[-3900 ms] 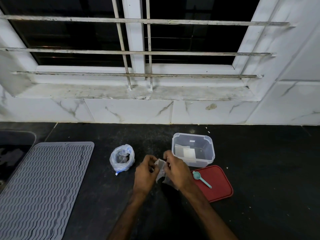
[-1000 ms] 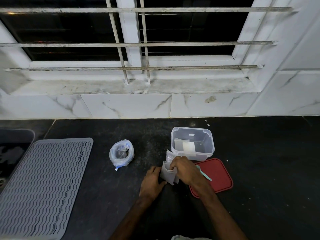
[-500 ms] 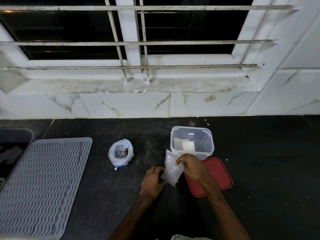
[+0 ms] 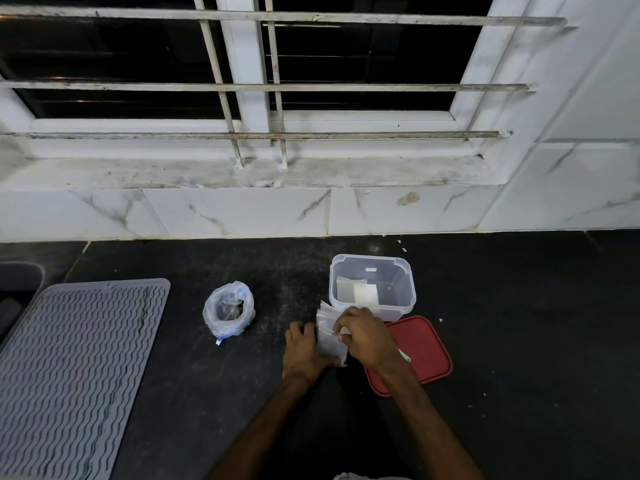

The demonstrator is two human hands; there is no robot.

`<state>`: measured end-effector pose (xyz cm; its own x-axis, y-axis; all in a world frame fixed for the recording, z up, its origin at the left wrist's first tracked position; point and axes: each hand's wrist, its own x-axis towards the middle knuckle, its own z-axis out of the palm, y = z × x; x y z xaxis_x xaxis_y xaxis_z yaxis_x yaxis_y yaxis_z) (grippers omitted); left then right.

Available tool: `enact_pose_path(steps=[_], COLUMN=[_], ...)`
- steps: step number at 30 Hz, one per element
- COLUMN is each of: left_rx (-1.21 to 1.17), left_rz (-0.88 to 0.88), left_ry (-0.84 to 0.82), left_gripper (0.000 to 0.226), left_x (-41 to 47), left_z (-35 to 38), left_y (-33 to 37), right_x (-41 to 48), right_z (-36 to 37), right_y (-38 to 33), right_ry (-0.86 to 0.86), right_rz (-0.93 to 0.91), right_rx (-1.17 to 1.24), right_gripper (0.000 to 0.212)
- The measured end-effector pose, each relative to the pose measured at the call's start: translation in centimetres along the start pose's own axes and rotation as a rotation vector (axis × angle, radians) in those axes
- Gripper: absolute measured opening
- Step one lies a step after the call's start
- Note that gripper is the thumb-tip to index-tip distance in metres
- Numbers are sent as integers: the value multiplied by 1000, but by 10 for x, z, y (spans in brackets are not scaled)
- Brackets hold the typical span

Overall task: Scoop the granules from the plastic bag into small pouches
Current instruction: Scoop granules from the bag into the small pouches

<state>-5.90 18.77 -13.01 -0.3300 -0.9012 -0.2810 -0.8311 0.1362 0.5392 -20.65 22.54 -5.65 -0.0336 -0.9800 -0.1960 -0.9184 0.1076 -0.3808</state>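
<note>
Pouches (image 4: pixel 327 337): small clear stack, held near-centre on the dark counter (image 4: pixel 519 341), just near of the clear tub (image 4: pixel 372 271) and tilted up off the surface. Can't tell if anything's in them.

Right hand (image 4: pixel 363 336): fingers curled, pinching the stack's upper right edge. It holds pouch film only.

Left hand (image 4: pixel 304 351): pressed against the stack's left side, fingers bent down at the edge. Touching for sure, but can't tell whether it actually clamps the stack.

Plastic bag (image 4: pixel 228 311): left of the hands, apart from them, standing upright with its mouth rolled open and dark granules (image 4: pixel 231 310) in the bottom.

Clear tub is lidless, with a few flat pale sheets or pouches (image 4: pixel 360 293) lying inside at its left.

Red lid (image 4: pixel 422 348): flat on the counter, right of the hands and near of the tub, partly under the right wrist. Teal scoop (image 4: pixel 404 356) lies on it. Only a bit of the handle shows past the wrist.

Grey ribbed mat (image 4: pixel 76 368): far left, well apart from everything.

Far side: white marble-look tile wall (image 4: pixel 242 213), sill, barred window (image 4: pixel 273 86), dark outside.
</note>
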Motion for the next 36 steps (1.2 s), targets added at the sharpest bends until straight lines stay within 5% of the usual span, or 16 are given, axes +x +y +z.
enact_pose_path(steps=[15, 22, 29, 36], left_rx=[-221, -346, -253, -227], left_rz=[87, 62, 92, 117], left_ry=[62, 36, -1, 76], left_gripper=[75, 86, 127, 137], left_x=[14, 16, 17, -3], left_z=[-1, 4, -7, -11], left_y=[12, 3, -3, -21], right_x=[-2, -2, 2, -4], right_z=[-27, -28, -23, -7], right_y=[-20, -24, -24, -15], right_ry=[15, -111, -118, -127], right_rz=[1, 26, 77, 100], right_rx=[-158, -211, -149, -42], right_gripper=[25, 28, 35, 35])
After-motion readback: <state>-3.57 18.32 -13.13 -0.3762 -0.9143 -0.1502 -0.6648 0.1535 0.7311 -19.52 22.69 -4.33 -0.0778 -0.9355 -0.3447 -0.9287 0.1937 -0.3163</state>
